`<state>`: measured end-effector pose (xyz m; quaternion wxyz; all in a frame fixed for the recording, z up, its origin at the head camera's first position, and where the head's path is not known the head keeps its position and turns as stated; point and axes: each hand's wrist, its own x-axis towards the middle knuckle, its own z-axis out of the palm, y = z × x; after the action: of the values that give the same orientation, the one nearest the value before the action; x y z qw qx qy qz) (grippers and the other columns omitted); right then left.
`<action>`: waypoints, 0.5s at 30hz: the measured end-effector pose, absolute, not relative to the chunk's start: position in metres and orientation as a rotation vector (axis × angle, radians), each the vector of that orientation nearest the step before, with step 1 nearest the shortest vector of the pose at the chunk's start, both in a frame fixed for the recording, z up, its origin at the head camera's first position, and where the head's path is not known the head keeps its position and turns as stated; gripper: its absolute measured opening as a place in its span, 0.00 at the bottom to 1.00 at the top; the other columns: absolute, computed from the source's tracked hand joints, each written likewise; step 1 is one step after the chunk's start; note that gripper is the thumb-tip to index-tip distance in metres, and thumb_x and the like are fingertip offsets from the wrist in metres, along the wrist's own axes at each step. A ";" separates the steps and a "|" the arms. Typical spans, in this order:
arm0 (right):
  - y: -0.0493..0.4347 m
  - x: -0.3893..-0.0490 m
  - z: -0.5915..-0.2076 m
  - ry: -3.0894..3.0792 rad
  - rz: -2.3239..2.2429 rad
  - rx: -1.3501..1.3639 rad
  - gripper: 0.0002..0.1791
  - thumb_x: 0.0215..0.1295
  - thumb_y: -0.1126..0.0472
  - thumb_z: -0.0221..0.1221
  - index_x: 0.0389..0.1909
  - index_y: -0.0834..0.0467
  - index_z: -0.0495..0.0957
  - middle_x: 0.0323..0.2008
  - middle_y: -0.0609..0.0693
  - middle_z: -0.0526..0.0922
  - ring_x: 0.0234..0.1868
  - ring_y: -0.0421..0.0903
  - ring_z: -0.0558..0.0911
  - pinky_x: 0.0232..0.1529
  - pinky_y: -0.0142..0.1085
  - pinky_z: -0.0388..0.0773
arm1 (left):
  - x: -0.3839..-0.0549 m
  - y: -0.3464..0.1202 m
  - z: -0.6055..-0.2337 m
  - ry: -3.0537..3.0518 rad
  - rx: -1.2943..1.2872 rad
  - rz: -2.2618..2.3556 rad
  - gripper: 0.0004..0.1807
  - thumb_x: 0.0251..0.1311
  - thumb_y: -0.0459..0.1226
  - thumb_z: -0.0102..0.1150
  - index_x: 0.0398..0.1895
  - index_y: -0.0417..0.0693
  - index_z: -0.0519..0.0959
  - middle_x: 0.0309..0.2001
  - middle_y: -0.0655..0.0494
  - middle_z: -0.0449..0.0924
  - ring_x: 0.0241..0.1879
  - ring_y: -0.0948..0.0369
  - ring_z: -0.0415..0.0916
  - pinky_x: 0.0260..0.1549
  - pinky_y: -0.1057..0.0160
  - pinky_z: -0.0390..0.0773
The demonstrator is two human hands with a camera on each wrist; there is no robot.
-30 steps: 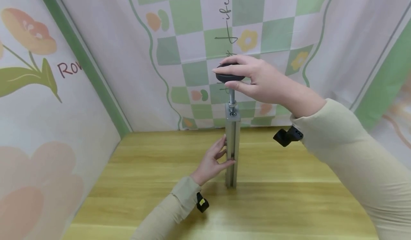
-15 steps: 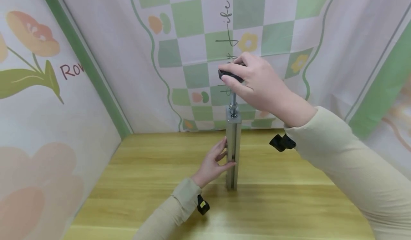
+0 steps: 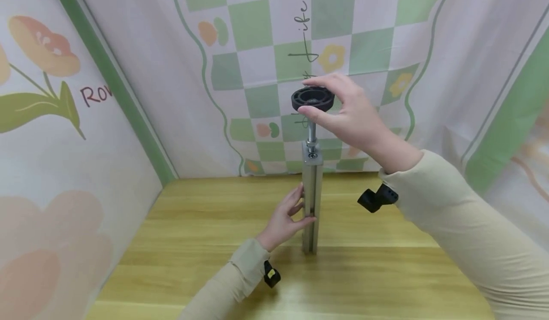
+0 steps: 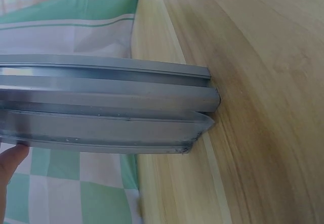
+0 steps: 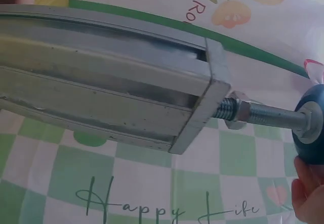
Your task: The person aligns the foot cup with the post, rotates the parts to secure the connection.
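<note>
An aluminium profile (image 3: 309, 184) stands upright on the table, its long grooves showing in the left wrist view. My left hand (image 3: 280, 222) grips it low down, thumb on the near side and fingers on the far left. A flat end plate (image 5: 198, 113) caps its top. From that plate rises a threaded rod (image 5: 273, 115) with a nut (image 5: 242, 110) near its base. The rod carries a round black levelling foot (image 3: 313, 100), hollow face up. My right hand (image 3: 353, 108) holds the foot by its rim, thumb in front and fingers behind.
The wooden table (image 3: 193, 215) spreads around the profile's foot. A checkered curtain (image 3: 249, 63) hangs behind, and a printed flower curtain (image 3: 64, 167) closes off the left side. Black wrist cameras (image 3: 377, 197) hang below both sleeves.
The right hand's fingers have shifted from lying across the foot's top to its rim, uncovering the hollow face. The left hand and profile have stayed nearly in place.
</note>
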<state>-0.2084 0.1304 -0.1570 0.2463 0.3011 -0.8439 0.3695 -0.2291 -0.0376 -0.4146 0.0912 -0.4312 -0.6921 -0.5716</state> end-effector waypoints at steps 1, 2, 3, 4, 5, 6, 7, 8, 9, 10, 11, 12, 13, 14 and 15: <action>0.129 -0.210 -0.158 -2.272 1.011 0.813 0.25 0.61 0.56 0.63 0.58 0.57 0.74 0.55 0.54 0.76 0.60 0.49 0.69 0.63 0.48 0.66 | -0.229 -0.038 -0.415 -2.053 -1.282 -1.697 0.56 0.53 0.23 0.62 0.71 0.80 0.42 0.68 0.38 0.56 0.62 0.43 0.64 0.62 0.57 0.70; 0.128 -0.211 -0.159 -2.246 1.016 0.805 0.25 0.59 0.57 0.64 0.57 0.59 0.74 0.53 0.54 0.76 0.58 0.48 0.70 0.62 0.46 0.67 | -0.229 -0.037 -0.414 -2.050 -1.282 -1.697 0.56 0.53 0.23 0.62 0.71 0.80 0.42 0.68 0.38 0.56 0.62 0.43 0.64 0.62 0.57 0.70; 0.128 -0.212 -0.160 -2.226 1.026 0.798 0.25 0.58 0.58 0.65 0.57 0.60 0.74 0.52 0.55 0.76 0.56 0.48 0.71 0.60 0.44 0.68 | -0.229 -0.037 -0.414 -2.047 -1.282 -1.698 0.56 0.53 0.23 0.62 0.71 0.79 0.42 0.68 0.38 0.56 0.62 0.42 0.64 0.62 0.57 0.70; 0.127 -0.212 -0.160 -2.213 1.038 0.790 0.25 0.57 0.59 0.65 0.56 0.60 0.74 0.51 0.55 0.76 0.54 0.47 0.71 0.58 0.42 0.69 | -0.229 -0.037 -0.414 -2.045 -1.282 -1.696 0.56 0.53 0.23 0.63 0.71 0.78 0.42 0.68 0.38 0.56 0.62 0.42 0.64 0.62 0.57 0.71; 0.126 -0.213 -0.161 -2.206 1.054 0.780 0.25 0.57 0.60 0.65 0.56 0.61 0.74 0.50 0.55 0.76 0.52 0.46 0.71 0.55 0.40 0.69 | -0.229 -0.037 -0.414 -2.042 -1.281 -1.694 0.56 0.53 0.23 0.63 0.72 0.78 0.43 0.68 0.38 0.57 0.62 0.43 0.64 0.62 0.57 0.71; 0.125 -0.213 -0.161 -2.202 1.070 0.768 0.25 0.56 0.60 0.66 0.55 0.61 0.74 0.49 0.55 0.75 0.50 0.44 0.70 0.53 0.37 0.70 | -0.229 -0.037 -0.414 -2.040 -1.279 -1.695 0.56 0.52 0.23 0.63 0.71 0.77 0.43 0.68 0.38 0.57 0.61 0.43 0.64 0.62 0.57 0.71; 0.124 -0.213 -0.161 -2.197 1.087 0.760 0.25 0.56 0.61 0.66 0.55 0.61 0.74 0.48 0.55 0.75 0.49 0.43 0.70 0.51 0.36 0.70 | -0.229 -0.037 -0.414 -2.039 -1.278 -1.694 0.56 0.52 0.23 0.63 0.71 0.77 0.43 0.67 0.37 0.58 0.61 0.43 0.65 0.61 0.57 0.71; 0.123 -0.213 -0.161 -2.193 1.104 0.752 0.25 0.56 0.61 0.66 0.55 0.61 0.74 0.48 0.55 0.74 0.48 0.43 0.70 0.49 0.35 0.70 | -0.229 -0.038 -0.414 -2.039 -1.276 -1.694 0.56 0.52 0.23 0.63 0.71 0.78 0.43 0.67 0.37 0.58 0.61 0.44 0.65 0.61 0.56 0.71; 0.122 -0.213 -0.162 -2.188 1.117 0.745 0.25 0.55 0.61 0.67 0.54 0.61 0.74 0.47 0.55 0.74 0.47 0.43 0.70 0.47 0.34 0.70 | -0.228 -0.038 -0.414 -2.038 -1.276 -1.694 0.57 0.52 0.23 0.63 0.71 0.79 0.42 0.66 0.37 0.59 0.61 0.44 0.65 0.61 0.56 0.71; 0.121 -0.213 -0.162 -2.183 1.128 0.736 0.25 0.55 0.61 0.67 0.54 0.61 0.75 0.47 0.55 0.73 0.47 0.42 0.70 0.47 0.33 0.69 | -0.228 -0.038 -0.414 -2.039 -1.275 -1.691 0.57 0.52 0.23 0.63 0.71 0.79 0.42 0.66 0.37 0.59 0.60 0.45 0.65 0.61 0.56 0.71; 0.121 -0.213 -0.162 -2.175 1.138 0.729 0.25 0.54 0.62 0.67 0.53 0.61 0.75 0.47 0.55 0.73 0.47 0.43 0.70 0.47 0.33 0.69 | -0.228 -0.038 -0.414 -2.039 -1.275 -1.692 0.57 0.52 0.23 0.63 0.71 0.80 0.42 0.65 0.37 0.60 0.60 0.45 0.65 0.61 0.56 0.71; 0.120 -0.213 -0.163 -2.165 1.142 0.718 0.25 0.53 0.62 0.68 0.52 0.62 0.75 0.46 0.55 0.73 0.47 0.43 0.70 0.47 0.33 0.69 | -0.228 -0.038 -0.414 -2.041 -1.275 -1.691 0.57 0.52 0.23 0.63 0.71 0.80 0.42 0.65 0.37 0.60 0.60 0.45 0.65 0.61 0.55 0.71; 0.119 -0.213 -0.163 -2.154 1.144 0.702 0.25 0.52 0.62 0.68 0.52 0.62 0.75 0.46 0.56 0.73 0.47 0.44 0.71 0.47 0.33 0.69 | -0.228 -0.038 -0.414 -2.044 -1.274 -1.690 0.57 0.52 0.23 0.63 0.71 0.80 0.42 0.65 0.37 0.60 0.60 0.45 0.65 0.61 0.55 0.71; 0.118 -0.213 -0.164 -2.145 1.146 0.678 0.25 0.52 0.61 0.69 0.51 0.62 0.75 0.46 0.56 0.73 0.48 0.44 0.71 0.47 0.33 0.69 | -0.227 -0.039 -0.414 -2.053 -1.271 -1.686 0.57 0.53 0.23 0.63 0.71 0.80 0.42 0.65 0.37 0.60 0.60 0.45 0.65 0.61 0.55 0.71; 0.117 -0.213 -0.164 -2.137 1.147 0.650 0.25 0.51 0.60 0.69 0.50 0.62 0.75 0.46 0.56 0.72 0.47 0.44 0.71 0.47 0.33 0.69 | -0.227 -0.039 -0.414 -2.064 -1.267 -1.683 0.56 0.53 0.24 0.62 0.71 0.79 0.42 0.65 0.38 0.60 0.60 0.45 0.65 0.62 0.56 0.71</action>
<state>-0.2134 0.1166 -0.1640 0.3102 0.2460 -0.8092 0.4341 -0.2268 -0.0386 -0.4141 0.0958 -0.4275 -0.6966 -0.5681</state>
